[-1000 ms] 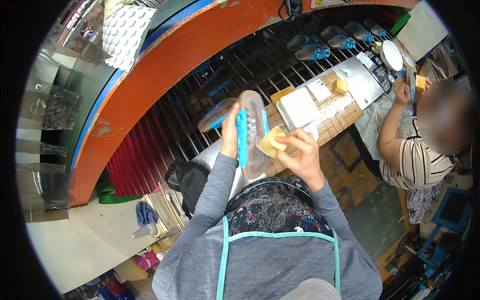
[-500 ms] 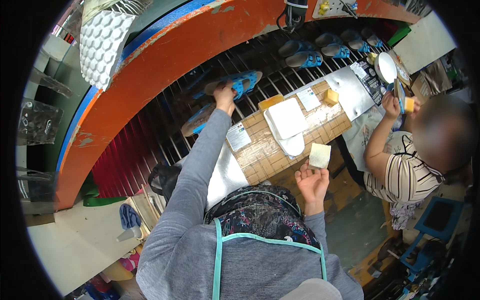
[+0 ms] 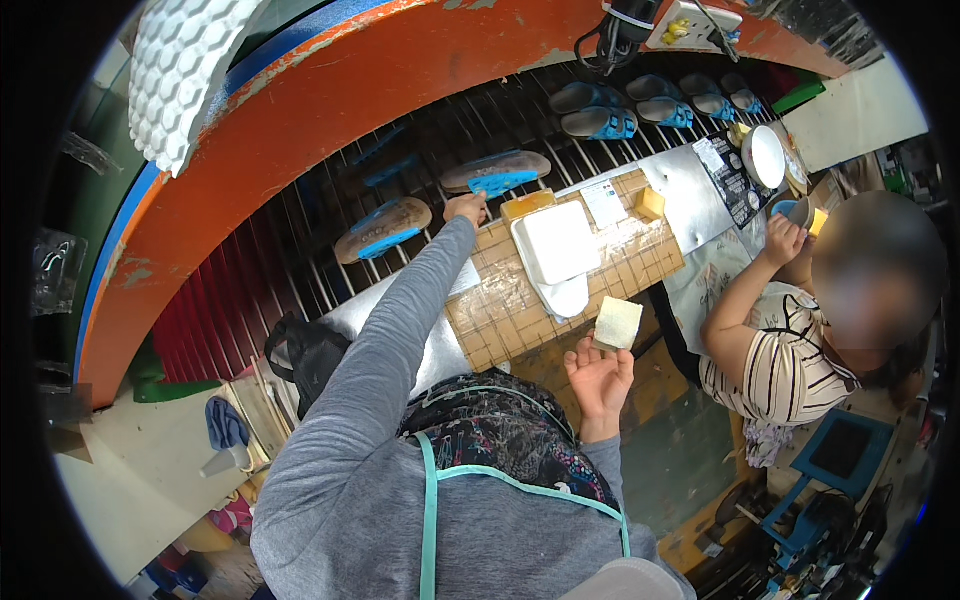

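At the edge of the barred conveyor, my left hand (image 3: 466, 207) has its fingers curled at the near edge of a sandal (image 3: 497, 174) with a blue strap and brown footbed. Its fingertips meet the strap and are partly hidden there. A second blue-strapped sandal (image 3: 383, 229) lies on the bars to the left. Low in front of me, palm up, my right hand (image 3: 600, 378) grips a pale yellow sponge block (image 3: 618, 322) by its lower edge. Beyond it, a white plastic tub (image 3: 555, 243) rests on the tan-patterned board (image 3: 497, 325).
Yellow sponges (image 3: 650, 204) and a printed paper (image 3: 604, 203) lie on the board. Several blue sandals (image 3: 600, 122) sit farther along the bars. An orange curved hood (image 3: 300, 108) arches over. At right a co-worker (image 3: 775, 375) handles a sandal and yellow sponge; a white bowl (image 3: 764, 157) stands nearby.
My left hand has come back from above the sandals to the near edge of one, which now lies flatter on the bars. The right hand still holds the sponge.
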Motion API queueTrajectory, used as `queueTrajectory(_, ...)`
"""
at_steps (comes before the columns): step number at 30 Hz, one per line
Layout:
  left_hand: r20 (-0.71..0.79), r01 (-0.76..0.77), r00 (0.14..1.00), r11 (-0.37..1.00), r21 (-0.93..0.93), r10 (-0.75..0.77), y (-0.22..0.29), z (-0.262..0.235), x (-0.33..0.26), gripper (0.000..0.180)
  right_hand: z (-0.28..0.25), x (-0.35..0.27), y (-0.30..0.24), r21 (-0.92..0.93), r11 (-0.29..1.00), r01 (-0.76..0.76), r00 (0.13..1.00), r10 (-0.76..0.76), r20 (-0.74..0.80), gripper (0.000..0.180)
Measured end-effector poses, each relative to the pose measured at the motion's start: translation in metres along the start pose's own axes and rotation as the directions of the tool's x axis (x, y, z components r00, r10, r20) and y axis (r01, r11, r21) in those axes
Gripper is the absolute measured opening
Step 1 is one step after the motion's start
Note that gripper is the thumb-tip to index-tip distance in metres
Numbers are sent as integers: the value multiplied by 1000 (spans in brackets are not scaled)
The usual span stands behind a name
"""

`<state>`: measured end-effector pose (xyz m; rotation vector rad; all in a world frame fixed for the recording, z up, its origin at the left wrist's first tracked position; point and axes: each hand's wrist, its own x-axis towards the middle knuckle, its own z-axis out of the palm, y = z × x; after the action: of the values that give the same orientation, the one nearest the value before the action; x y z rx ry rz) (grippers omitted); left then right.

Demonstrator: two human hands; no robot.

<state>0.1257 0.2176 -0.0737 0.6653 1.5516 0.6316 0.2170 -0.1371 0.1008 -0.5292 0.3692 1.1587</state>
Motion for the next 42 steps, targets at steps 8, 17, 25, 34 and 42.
queueTrajectory(8,-52,-118,989,953,279,138,7,-8,-19,21,-2,0,7,-32,999,8,997,-5,81,39)
queueTrajectory(17,225,-364,927,571,736,301,66,-14,-56,21,-14,0,9,18,1000,15,998,-16,55,40)
queueTrajectory(25,442,-732,681,526,432,584,139,67,-47,26,-26,-3,4,42,997,60,998,-60,12,47)
queueTrajectory(34,566,-777,625,361,516,538,108,224,17,46,-42,-15,1,-20,968,251,959,-251,-128,55)
queueTrajectory(42,613,-797,597,292,529,518,95,259,57,38,-50,-12,4,-823,489,289,790,-607,-84,57)
